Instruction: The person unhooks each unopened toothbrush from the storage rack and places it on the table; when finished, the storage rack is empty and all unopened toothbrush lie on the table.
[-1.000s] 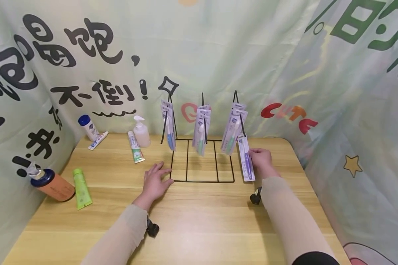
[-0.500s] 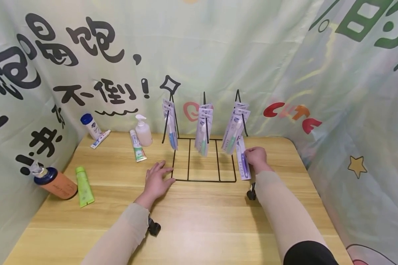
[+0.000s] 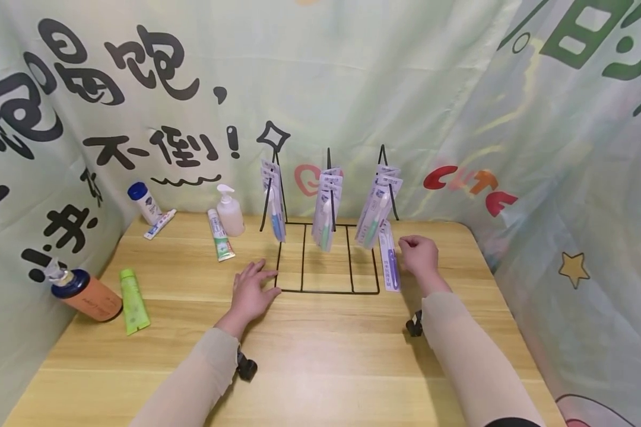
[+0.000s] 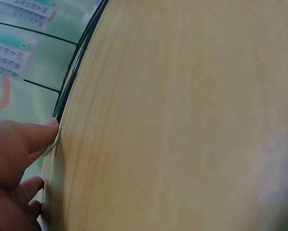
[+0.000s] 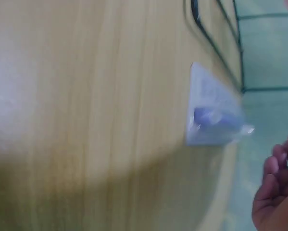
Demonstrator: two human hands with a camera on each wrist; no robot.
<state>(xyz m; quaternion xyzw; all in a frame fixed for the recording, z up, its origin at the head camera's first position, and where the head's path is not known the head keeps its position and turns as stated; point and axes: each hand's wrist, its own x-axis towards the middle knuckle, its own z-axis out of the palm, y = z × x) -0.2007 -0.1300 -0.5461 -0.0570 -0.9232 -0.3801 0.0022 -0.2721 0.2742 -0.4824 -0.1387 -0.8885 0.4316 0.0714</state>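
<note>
One pack [image 3: 386,265] seemingly holds a toothbrush [image 3: 393,268].

Plain beige sleeves [image 3: 189,379], small black wrist cameras [image 3: 247,366], bare hands [image 3: 251,292]

The wire rack [image 3: 327,292] right at the fingers of the left hand [image 3: 249,290] looks like smooth metal, slight sheen. The toothbrush pack [image 3: 390,261] just beside the fingers of the right hand [image 3: 421,255] is shiny clear plastic over what seems like card. The table [image 3: 326,356] under them: wood-grain, smooth, kinda glossy. The backdrop [image 3: 352,89] beyond all fingertips is matt, creased cloth.
</note>
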